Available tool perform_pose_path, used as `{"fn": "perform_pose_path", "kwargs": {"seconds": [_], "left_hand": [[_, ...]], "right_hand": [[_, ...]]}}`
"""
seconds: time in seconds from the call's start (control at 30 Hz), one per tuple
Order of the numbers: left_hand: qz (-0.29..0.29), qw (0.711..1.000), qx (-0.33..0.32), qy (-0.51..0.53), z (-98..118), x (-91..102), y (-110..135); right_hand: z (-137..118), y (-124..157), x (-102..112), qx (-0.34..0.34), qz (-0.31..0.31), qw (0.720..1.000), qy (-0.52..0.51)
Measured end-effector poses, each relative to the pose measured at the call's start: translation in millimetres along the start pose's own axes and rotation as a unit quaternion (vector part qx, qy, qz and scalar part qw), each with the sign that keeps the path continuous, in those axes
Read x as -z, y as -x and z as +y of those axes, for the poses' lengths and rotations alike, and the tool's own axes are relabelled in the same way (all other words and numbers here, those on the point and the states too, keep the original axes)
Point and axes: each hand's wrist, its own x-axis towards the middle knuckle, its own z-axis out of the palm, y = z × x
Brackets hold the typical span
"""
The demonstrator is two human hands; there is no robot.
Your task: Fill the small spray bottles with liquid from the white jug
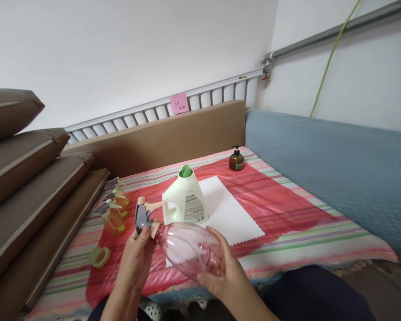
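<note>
I hold a clear pink spray bottle point(187, 247) tilted on its side over the near edge of a bed. My left hand point(137, 256) is closed around its neck, just below the grey and peach trigger head point(143, 216). My right hand point(223, 269) cups the bottle's rounded body from below and the right, fingers wrapped on it. Just behind the bottle stands a white detergent jug point(185, 198) with a green open spout, on a white cloth point(229, 209).
A red plastic sheet point(280, 196) covers a striped bedspread. Yellow spray bottles point(113, 211) lie at the left, with a pale green cap point(99, 256) nearer me. A small brown pump bottle point(236, 159) stands at the back. Brown cushions point(30, 178) are stacked left, a blue blanket point(337, 165) lies right.
</note>
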Motion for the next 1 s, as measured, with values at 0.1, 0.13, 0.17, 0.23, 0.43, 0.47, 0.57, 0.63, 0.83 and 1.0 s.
{"fn": "perform_pose_path", "kwargs": {"seconds": [0.1, 0.13, 0.17, 0.23, 0.43, 0.47, 0.57, 0.63, 0.83, 1.0], "left_hand": [[-0.04, 0.999, 0.012, -0.02, 0.6, 1.8, 2.4], [-0.046, 0.999, 0.018, -0.023, 0.6, 2.1, 3.1], [-0.049, 0.998, 0.022, -0.024, 0.6, 2.3, 3.7], [-0.054, 0.998, 0.021, -0.013, 1.1, 2.6, 4.5], [-0.04, 0.998, -0.027, 0.037, 4.8, 3.5, 5.7], [-0.042, 0.998, -0.027, 0.04, 5.0, 3.5, 6.1], [-0.049, 0.998, -0.021, 0.042, 4.9, 2.8, 8.0], [-0.051, 0.998, -0.014, 0.036, 4.6, 2.5, 9.0], [-0.028, 0.999, -0.013, 0.041, 2.1, 5.3, 6.4], [-0.018, 0.999, -0.011, 0.039, 3.3, 5.0, 7.2]], "right_hand": [[-1.2, -4.9, 3.3, -0.155, -0.072, 0.977, -0.129], [-1.0, -6.1, 5.2, -0.199, -0.095, 0.962, -0.162], [-0.8, -6.9, 7.1, -0.23, -0.115, 0.948, -0.187], [-0.8, -6.8, 10.4, -0.245, -0.163, 0.931, -0.216], [-1.2, -2.1, 11.8, -0.142, -0.193, 0.947, -0.215], [0.8, -2.3, 11.9, -0.14, -0.182, 0.952, -0.202], [10.1, -4.5, 13.6, -0.142, -0.187, 0.955, -0.181], [16.6, -6.5, 15.0, -0.148, -0.202, 0.951, -0.181], [28.3, -14.4, 11.7, -0.078, -0.134, 0.98, -0.127], [28.3, -16.1, 11.7, -0.033, -0.116, 0.984, -0.13]]}}
